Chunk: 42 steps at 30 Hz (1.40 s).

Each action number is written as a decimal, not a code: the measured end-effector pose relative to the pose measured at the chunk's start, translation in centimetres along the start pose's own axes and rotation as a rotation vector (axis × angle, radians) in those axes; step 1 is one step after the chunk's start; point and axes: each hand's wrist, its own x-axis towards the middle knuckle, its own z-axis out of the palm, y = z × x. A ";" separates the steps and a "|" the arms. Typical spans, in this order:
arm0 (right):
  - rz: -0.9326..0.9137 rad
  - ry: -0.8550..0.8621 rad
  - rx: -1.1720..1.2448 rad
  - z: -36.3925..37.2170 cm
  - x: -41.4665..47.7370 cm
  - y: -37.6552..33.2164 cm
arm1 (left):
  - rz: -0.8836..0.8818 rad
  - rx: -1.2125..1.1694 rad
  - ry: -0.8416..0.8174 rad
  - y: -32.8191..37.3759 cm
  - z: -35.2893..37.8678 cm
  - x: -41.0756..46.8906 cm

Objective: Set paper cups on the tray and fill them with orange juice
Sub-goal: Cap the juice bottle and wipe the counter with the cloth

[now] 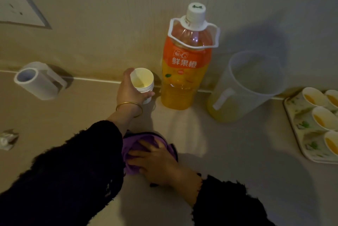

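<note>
My left hand [130,92] grips a stack of white paper cups [142,82] near the back wall, just left of a capped orange juice bottle [184,72]. My right hand [157,161] presses flat on a purple cloth [131,148] lying on the counter in front. At the right edge a patterned tray [300,130] holds several paper cups with orange juice [321,119] in them. A clear plastic pitcher [243,86] with a little juice at its bottom stands between the bottle and the tray.
A white tape-like roll in a holder [39,81] sits at the back left. A crumpled wrapper [7,139] lies at the left edge. A wall socket plate [18,4] is at the upper left. The beige counter [237,161] meets the wall behind the bottle.
</note>
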 end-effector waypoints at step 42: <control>0.536 0.181 0.079 9.4 -13.7 -7.5 | -0.347 -0.282 -0.241 -0.1 -0.6 -26.6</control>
